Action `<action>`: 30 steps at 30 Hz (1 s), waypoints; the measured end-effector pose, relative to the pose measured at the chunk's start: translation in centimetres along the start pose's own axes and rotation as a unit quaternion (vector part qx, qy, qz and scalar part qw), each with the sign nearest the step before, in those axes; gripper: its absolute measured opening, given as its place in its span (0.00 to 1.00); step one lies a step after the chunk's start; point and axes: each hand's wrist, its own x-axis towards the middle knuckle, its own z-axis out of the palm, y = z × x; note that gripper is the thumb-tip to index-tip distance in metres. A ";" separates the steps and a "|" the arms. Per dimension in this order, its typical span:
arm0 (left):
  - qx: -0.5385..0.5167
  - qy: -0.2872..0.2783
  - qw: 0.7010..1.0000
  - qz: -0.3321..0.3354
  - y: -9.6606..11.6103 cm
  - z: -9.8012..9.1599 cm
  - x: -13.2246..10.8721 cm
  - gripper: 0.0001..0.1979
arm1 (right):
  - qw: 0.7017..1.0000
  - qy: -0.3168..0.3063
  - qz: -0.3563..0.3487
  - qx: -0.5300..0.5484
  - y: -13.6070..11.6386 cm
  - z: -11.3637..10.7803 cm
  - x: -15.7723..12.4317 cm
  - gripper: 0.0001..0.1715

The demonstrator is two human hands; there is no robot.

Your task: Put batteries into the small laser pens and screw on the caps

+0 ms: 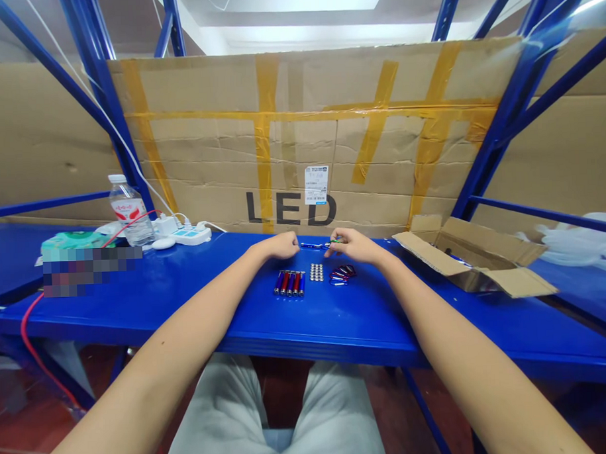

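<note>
Both my arms reach over a blue metal table (196,310). My left hand (282,245) is a closed fist at the left end of a thin blue pen-like rod (311,245). My right hand (351,245) is closed in a pinch at the rod's right end, near a small green bit. Just in front of the hands lie a row of several red and blue small cylinders (289,283), a block of small silver round cells (316,272) and a heap of red and blue clips (342,274).
An open cardboard box (476,257) sits at the right. A water bottle (129,210), a white power strip (188,235) with cables and a tissue pack (75,241) stand at the left. A large taped "LED" cardboard sheet (310,140) backs the table between blue rack posts.
</note>
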 end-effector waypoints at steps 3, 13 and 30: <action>0.051 -0.003 0.998 -0.044 -1.4 -0.6 -1.5 0.06 | 1.000 0.004 0.007 -0.027 0.3 0.0 0.1 0.05; 0.036 -0.050 0.992 -0.109 -2.5 -2.4 -3.3 0.03 | 0.996 0.006 0.031 -0.078 0.4 -0.1 0.0 0.04; -0.050 -0.084 0.986 -0.134 -3.8 -3.4 -3.4 0.06 | 0.995 -0.011 0.038 -0.097 0.8 -0.3 0.1 0.03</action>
